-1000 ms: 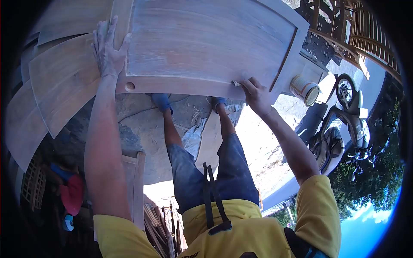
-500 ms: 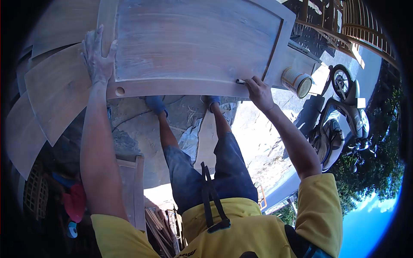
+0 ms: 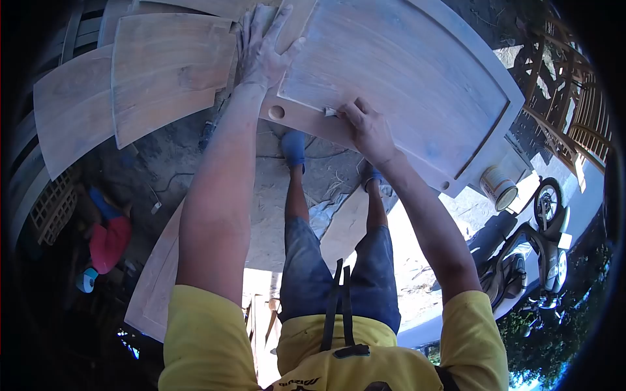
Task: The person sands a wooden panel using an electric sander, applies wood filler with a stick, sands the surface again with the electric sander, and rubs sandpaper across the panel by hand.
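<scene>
A wooden panel door (image 3: pixel 391 72) with a raised frame and whitish, dusty streaks lies in front of me. My left hand (image 3: pixel 264 58) rests on its left frame rail, dusty, thumb spread apart and fingers stretched out. In my right hand (image 3: pixel 370 130) a small pale folded piece, apparently sandpaper (image 3: pixel 331 112), is pinched between thumb and fingers. It touches the inner edge of the near rail, where frame and panel meet. A round hole (image 3: pixel 276 112) sits in the near left corner of the frame.
Thin wooden panels (image 3: pixel 173 72) lie to the left. A paint can (image 3: pixel 499 188) stands beyond the door's right end, near a parked motorcycle (image 3: pixel 531 247). Slatted wooden furniture (image 3: pixel 580 98) is at far right. A person in red (image 3: pixel 109 244) is low at the left.
My right hand has slid left along the near rail with the folded piece, closer to my left hand. The view has turned, so the door appears further right and tilted. My left hand stays on the frame.
</scene>
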{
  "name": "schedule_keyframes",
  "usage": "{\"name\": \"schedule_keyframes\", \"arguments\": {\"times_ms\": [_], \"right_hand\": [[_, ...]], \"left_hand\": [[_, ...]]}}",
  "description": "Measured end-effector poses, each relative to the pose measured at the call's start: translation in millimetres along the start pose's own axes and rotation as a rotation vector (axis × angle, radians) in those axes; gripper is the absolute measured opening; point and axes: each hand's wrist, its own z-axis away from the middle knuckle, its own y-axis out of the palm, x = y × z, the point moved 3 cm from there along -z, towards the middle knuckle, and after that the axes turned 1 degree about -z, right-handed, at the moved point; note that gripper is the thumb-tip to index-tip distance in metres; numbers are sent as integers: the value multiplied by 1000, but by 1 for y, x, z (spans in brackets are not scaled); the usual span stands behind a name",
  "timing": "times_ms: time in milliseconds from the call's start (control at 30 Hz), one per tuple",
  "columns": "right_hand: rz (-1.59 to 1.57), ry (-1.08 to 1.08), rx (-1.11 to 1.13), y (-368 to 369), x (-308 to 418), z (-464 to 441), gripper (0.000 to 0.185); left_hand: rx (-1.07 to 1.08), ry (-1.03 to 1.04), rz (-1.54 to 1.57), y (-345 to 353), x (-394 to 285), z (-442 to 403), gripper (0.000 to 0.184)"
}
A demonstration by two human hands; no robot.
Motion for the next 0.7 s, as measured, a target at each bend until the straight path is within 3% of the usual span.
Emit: {"name": "schedule_keyframes", "arguments": {"times_ms": [67, 167, 300, 333, 400, 567, 633, 700], "right_hand": [[76, 112, -18, -23, -10, 21, 21], [77, 80, -34, 8, 13, -9, 21], [75, -130, -57, 41, 61, -78, 32], [29, -101, -13, 34, 58, -76, 13], [47, -93, -20, 27, 57, -67, 13], [87, -146, -42, 31, 60, -87, 10], [69, 25, -275, 16, 47, -86, 20], [115, -7, -388, 11, 42, -87, 26]], "left_hand": [[-2, 16, 32, 0, -2, -3, 78], [-25, 1, -3, -1, -4, -2, 75], [-31, -36, 21, 1, 5, 1, 62], [-43, -41, 51, 4, 9, 0, 57], [-70, -58, 70, 7, 9, 1, 49], [-48, -65, 65, 2, 8, -1, 51], [-45, -70, 47, -5, 2, -1, 54], [74, -122, 106, -13, -2, -5, 63]]}}
